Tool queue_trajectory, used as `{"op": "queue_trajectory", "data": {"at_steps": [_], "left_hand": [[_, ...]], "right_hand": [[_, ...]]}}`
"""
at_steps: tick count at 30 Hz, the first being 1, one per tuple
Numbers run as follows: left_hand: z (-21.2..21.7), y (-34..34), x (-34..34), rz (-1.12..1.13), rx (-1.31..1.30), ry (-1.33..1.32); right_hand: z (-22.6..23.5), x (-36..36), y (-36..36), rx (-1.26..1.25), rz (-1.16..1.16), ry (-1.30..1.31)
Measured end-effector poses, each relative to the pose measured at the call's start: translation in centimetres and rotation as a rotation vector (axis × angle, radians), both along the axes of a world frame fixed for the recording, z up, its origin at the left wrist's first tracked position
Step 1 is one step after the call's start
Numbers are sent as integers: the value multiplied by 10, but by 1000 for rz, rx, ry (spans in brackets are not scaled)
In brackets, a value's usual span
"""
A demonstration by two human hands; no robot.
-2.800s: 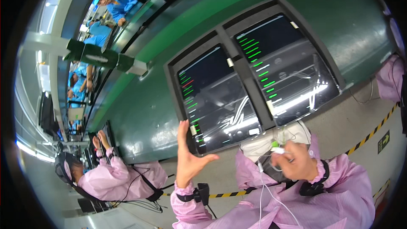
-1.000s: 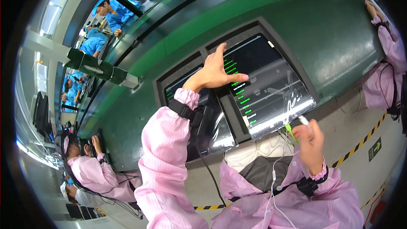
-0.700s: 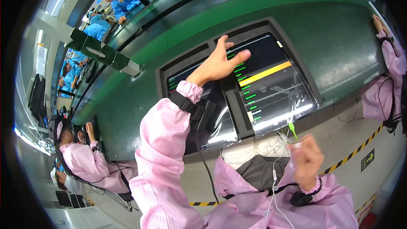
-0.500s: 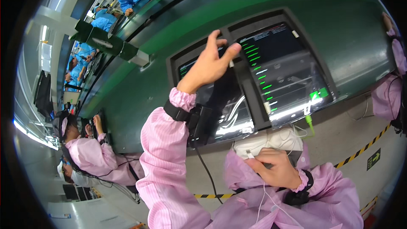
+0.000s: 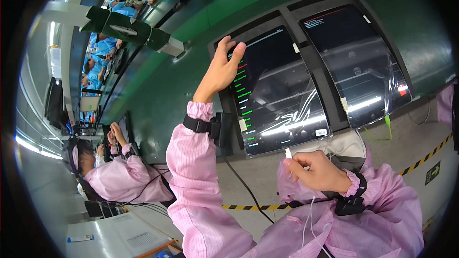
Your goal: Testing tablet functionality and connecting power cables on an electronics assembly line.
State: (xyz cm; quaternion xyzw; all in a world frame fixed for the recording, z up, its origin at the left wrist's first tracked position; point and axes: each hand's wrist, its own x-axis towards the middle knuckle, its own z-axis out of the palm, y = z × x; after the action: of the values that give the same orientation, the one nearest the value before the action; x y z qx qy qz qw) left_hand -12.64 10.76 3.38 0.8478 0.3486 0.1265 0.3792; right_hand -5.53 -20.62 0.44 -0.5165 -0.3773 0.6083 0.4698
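Two dark tablets lie side by side in a black tray point(image 5: 330, 64) on the green bench. The left tablet point(image 5: 282, 86) shows a list of mostly green lines. On the right tablet point(image 5: 358, 62) there are a few lines at the top and a small red patch at the lower right. My left hand point(image 5: 222, 69) is at the left tablet's upper left edge, thumb and fingers apart, holding nothing. My right hand point(image 5: 321, 171) pinches a white cable plug point(image 5: 288, 154) just below the left tablet's near edge. I cannot tell if the plug touches it.
A bright green cable point(image 5: 387, 121) meets the right tablet's near edge. A wrapped post point(image 5: 129, 31) stands at the far left of the bench point(image 5: 158, 95). Another person in pink point(image 5: 124, 177) works at the left, with several people in blue beyond. Yellow-black tape point(image 5: 258, 207) marks the floor.
My left hand has gone from the gap between the tablets to the left tablet's left edge. My right hand has brought the plug nearer that tablet. The right tablet's green list is gone.
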Motion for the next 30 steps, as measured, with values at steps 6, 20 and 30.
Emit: {"op": "queue_trajectory", "data": {"at_steps": [6,20,30], "left_hand": [[-3,4,1,-21,-1,44],[6,-7,1,-99,43,54],[11,-7,0,-168,243,207]], "right_hand": [[8,0,3,2,-52,-15],[7,-6,3,-66,-121,-2],[10,-1,9,-109,-48,-13]]}}
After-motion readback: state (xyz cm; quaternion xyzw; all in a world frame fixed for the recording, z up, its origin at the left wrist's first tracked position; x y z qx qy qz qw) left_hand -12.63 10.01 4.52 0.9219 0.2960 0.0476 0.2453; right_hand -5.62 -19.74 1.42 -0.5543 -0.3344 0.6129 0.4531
